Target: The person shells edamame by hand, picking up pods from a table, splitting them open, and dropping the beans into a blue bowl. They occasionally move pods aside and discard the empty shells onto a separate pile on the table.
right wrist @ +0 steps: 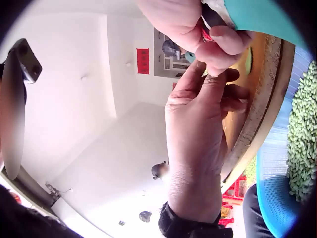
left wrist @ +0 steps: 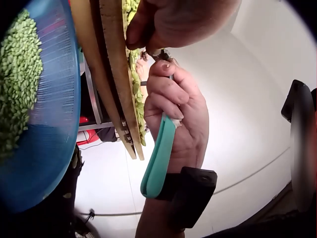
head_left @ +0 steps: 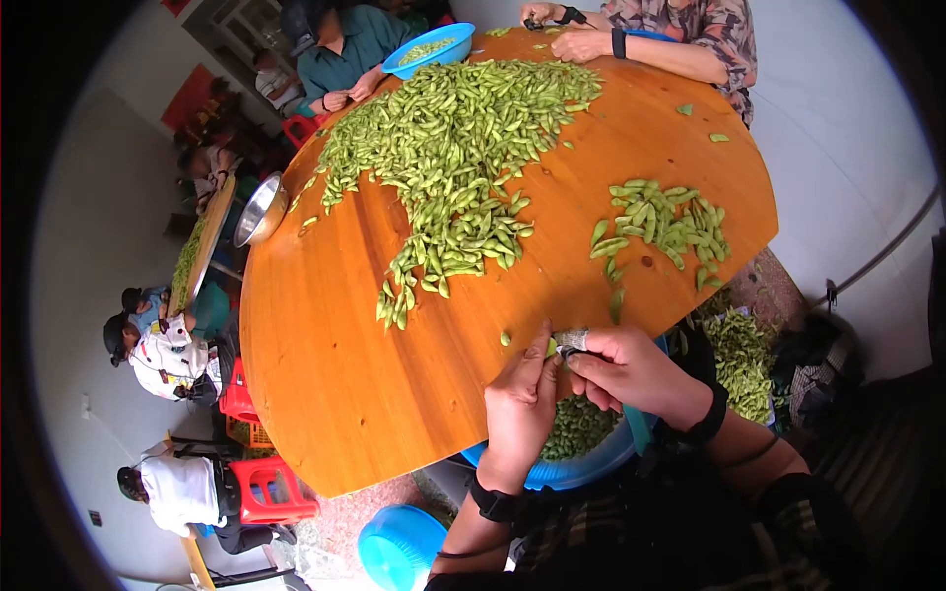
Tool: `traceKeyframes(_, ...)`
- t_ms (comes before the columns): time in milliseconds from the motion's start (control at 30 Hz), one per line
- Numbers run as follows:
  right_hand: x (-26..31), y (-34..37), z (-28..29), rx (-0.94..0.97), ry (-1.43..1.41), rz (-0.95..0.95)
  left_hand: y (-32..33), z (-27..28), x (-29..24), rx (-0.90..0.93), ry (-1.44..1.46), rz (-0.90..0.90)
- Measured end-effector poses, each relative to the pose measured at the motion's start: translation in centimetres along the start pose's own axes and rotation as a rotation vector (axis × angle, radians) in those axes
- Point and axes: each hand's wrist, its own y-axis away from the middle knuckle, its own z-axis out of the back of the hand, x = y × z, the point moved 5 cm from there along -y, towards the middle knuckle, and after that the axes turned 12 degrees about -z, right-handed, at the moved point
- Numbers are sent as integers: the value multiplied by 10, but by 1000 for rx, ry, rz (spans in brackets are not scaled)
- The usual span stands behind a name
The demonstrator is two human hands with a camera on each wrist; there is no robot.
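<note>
In the head view my left hand (head_left: 519, 404) pinches a green edamame pod (head_left: 552, 347) between thumb and index finger at the table's near edge. Close against it, my right hand (head_left: 631, 366) grips a tool by its teal handle (left wrist: 159, 158), which sticks out below the curled fingers in the left wrist view. The tool's dark tip lies right at the left fingertips; its kind is partly hidden by the fingers. Below both hands stands a blue basin (head_left: 537, 481) holding shelled green beans (head_left: 576, 429). A small pile of pods (head_left: 670, 222) lies beyond the right hand.
A large heap of pods (head_left: 453, 148) covers the far part of the wooden table (head_left: 345, 394). Two people sit across it, near a blue bowl (head_left: 455, 39). A steel bowl (head_left: 261, 210) is at the left edge. A red stool (head_left: 271, 490) and blue tub (head_left: 399, 547) stand on the floor.
</note>
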Motion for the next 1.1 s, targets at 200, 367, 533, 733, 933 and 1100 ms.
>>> traceKeyframes(200,-13,-1,-6,19,-189,13,14,-10,11,-68,336,110)
traceKeyframes(367,-11,-2,-2,40,-272,-38,15,-9,19,-4,508,166)
traceKeyframes(533,-1,1,-1,148,-293,-102,12,-5,25,84,988,471)
traceKeyframes(733,10,3,-4,-255,148,445,13,-10,20,38,1126,635)
traceKeyframes(933,14,13,-6,-251,331,396,19,-13,19,-67,1256,800)
traceKeyframes(1100,5,10,-5,-248,215,379,20,-17,23,-42,1285,762)
